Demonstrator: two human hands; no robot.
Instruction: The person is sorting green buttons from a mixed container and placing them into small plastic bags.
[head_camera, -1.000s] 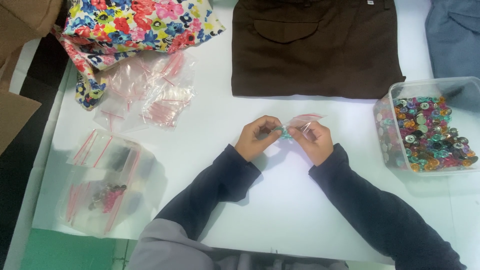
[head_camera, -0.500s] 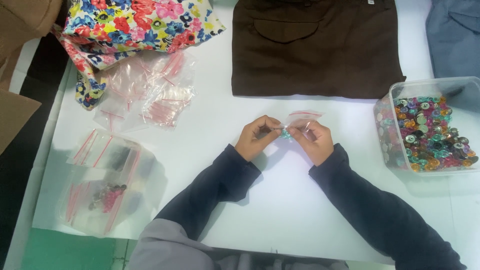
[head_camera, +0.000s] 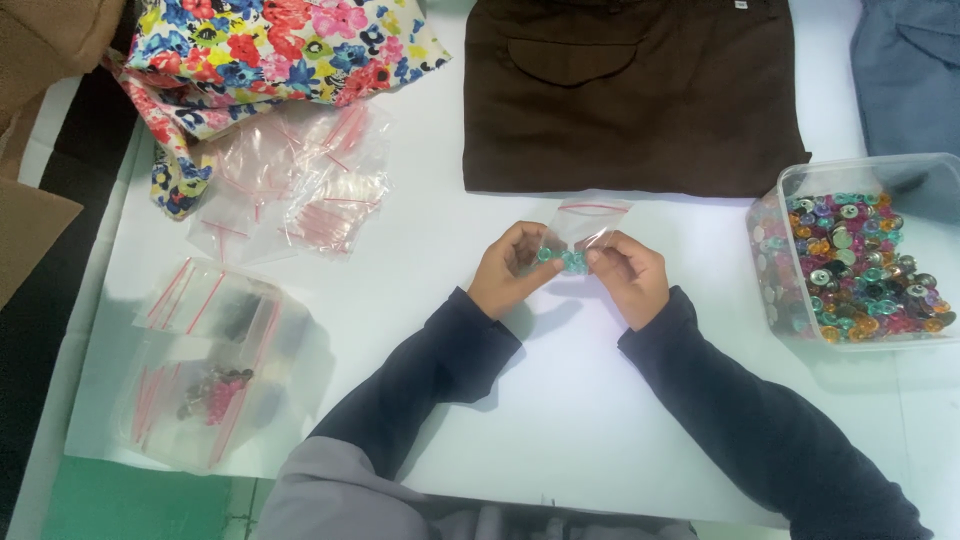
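Observation:
Over the middle of the white table, my left hand (head_camera: 510, 268) and my right hand (head_camera: 630, 274) together pinch a small clear zip bag with a red seal strip (head_camera: 590, 222). Its open top points away from me. Between my fingertips sit a few teal round beads (head_camera: 565, 259), at the bag's lower end. A clear plastic tub (head_camera: 860, 170) full of mixed coloured beads stands right of my right hand.
A pile of empty small zip bags (head_camera: 300, 185) lies at the upper left. Filled bags (head_camera: 215, 370) lie at the lower left. Folded brown cloth (head_camera: 630, 90), floral cloth (head_camera: 270, 45) and blue-grey cloth (head_camera: 915, 70) lie along the far edge. Brown cardboard (head_camera: 30, 235) sits off the table's left side.
The bag's open top has tipped up and stands more upright between my hands. Both hands stay in the same place.

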